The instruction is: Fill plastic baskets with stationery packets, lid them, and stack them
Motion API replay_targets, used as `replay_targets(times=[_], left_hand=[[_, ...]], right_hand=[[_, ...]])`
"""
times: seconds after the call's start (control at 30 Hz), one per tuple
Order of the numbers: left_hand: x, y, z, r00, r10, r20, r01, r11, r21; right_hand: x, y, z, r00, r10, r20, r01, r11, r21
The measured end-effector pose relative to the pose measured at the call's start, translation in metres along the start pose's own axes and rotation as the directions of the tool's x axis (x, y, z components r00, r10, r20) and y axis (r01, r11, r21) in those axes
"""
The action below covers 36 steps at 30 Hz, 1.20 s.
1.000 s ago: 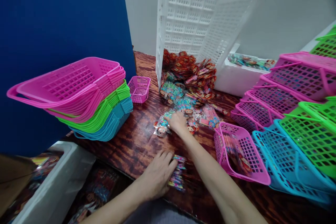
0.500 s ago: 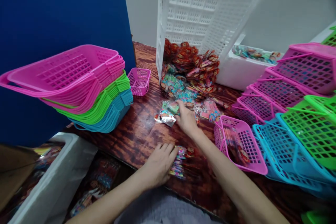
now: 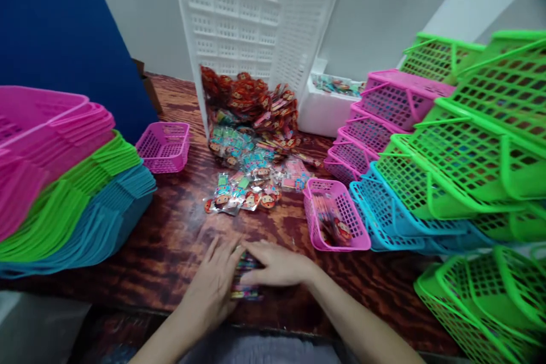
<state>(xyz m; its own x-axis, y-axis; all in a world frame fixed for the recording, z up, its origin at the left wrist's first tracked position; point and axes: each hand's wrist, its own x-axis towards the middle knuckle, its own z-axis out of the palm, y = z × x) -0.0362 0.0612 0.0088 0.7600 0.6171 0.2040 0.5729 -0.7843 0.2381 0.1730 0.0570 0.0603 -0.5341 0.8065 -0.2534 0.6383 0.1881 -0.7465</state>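
Both hands down on the tabletop, close together: left hand palm down, right hand reaching in from its side, fingertips near the left's; contact between them cannot be told. Under and between them, a row of slim bright packets, blurred; whether either hand grips or merely presses, cannot tell. Row lies outside any basket, so that portion reads as unfinished. Just beyond the hands, loose clear packets spread flat, unsorted by the look of it. Beyond and right of the right hand, a pink basket with some wrapped pieces inside; part-loaded, I judge. Farther right, piled baskets, colour showing through the mesh; probably the finished share. Well left of the left hand, nested baskets, likely unused; a single small basket stands beside them. Farthest out ahead, white crate on its side, large heap at its mouth: plenty left, well more than lies at the hands.
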Motion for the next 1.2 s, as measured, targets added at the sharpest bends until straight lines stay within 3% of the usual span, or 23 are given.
replay_targets(times=[0.07,0.2,0.27,0.4,0.57,0.73,0.83,0.9,0.97,1.03,1.07,1.1,1.13,1.2], left_hand=[[0.003,-0.005,0.003,1.0,0.018,0.016,-0.017,1.0,-0.018],[0.009,-0.008,0.008,0.997,-0.018,0.073,0.02,0.999,-0.027],[0.012,-0.006,0.006,0.991,-0.056,0.12,0.058,0.998,-0.018],[0.019,-0.002,-0.003,0.979,-0.067,0.19,0.078,0.996,-0.05],[0.02,-0.008,-0.014,0.974,0.009,0.228,0.026,0.988,-0.15],[0.015,-0.005,-0.013,0.978,0.002,0.209,0.027,0.99,-0.14],[0.012,-0.002,-0.008,0.977,-0.043,0.208,0.071,0.989,-0.129],[0.01,-0.003,-0.005,0.977,-0.101,0.185,0.128,0.982,-0.139],[0.01,-0.006,-0.006,0.972,-0.192,0.136,0.221,0.944,-0.245],[0.013,-0.006,-0.01,0.934,-0.334,0.126,0.351,0.791,-0.502],[0.016,-0.004,-0.013,0.899,-0.406,0.163,0.406,0.639,-0.653],[0.02,0.001,-0.017,0.86,-0.458,0.225,0.44,0.444,-0.78],[0.025,0.008,-0.022,0.826,-0.479,0.298,0.447,0.233,-0.864],[0.042,0.03,-0.029,0.805,-0.423,0.416,0.402,-0.126,-0.907]], right_hand=[[-0.001,-0.006,0.012,0.999,0.037,-0.015,-0.039,0.99,-0.134],[0.006,-0.017,0.036,0.971,0.164,-0.176,-0.222,0.893,-0.392],[0.008,-0.02,0.038,0.969,0.16,-0.186,-0.228,0.866,-0.445],[0.006,-0.019,0.032,0.979,0.11,-0.172,-0.181,0.853,-0.49],[0.002,-0.02,0.037,0.971,0.106,-0.214,-0.204,0.837,-0.509],[0.0,-0.022,0.039,0.974,0.09,-0.208,-0.182,0.859,-0.479],[-0.01,-0.021,0.032,0.974,-0.011,-0.228,-0.084,0.912,-0.402],[-0.023,-0.017,0.032,0.92,-0.076,-0.385,-0.046,0.954,-0.297],[-0.039,-0.012,0.038,0.782,-0.042,-0.622,-0.042,0.992,-0.121],[-0.055,-0.005,0.05,0.616,0.103,-0.781,0.009,0.99,0.137],[-0.061,-0.002,0.056,0.565,0.194,-0.802,0.067,0.958,0.279],[-0.066,0.0,0.061,0.55,0.282,-0.787,0.133,0.9,0.415],[-0.07,0.002,0.063,0.567,0.353,-0.744,0.194,0.821,0.537],[-0.076,0.002,0.056,0.636,0.41,-0.654,0.298,0.651,0.698]])
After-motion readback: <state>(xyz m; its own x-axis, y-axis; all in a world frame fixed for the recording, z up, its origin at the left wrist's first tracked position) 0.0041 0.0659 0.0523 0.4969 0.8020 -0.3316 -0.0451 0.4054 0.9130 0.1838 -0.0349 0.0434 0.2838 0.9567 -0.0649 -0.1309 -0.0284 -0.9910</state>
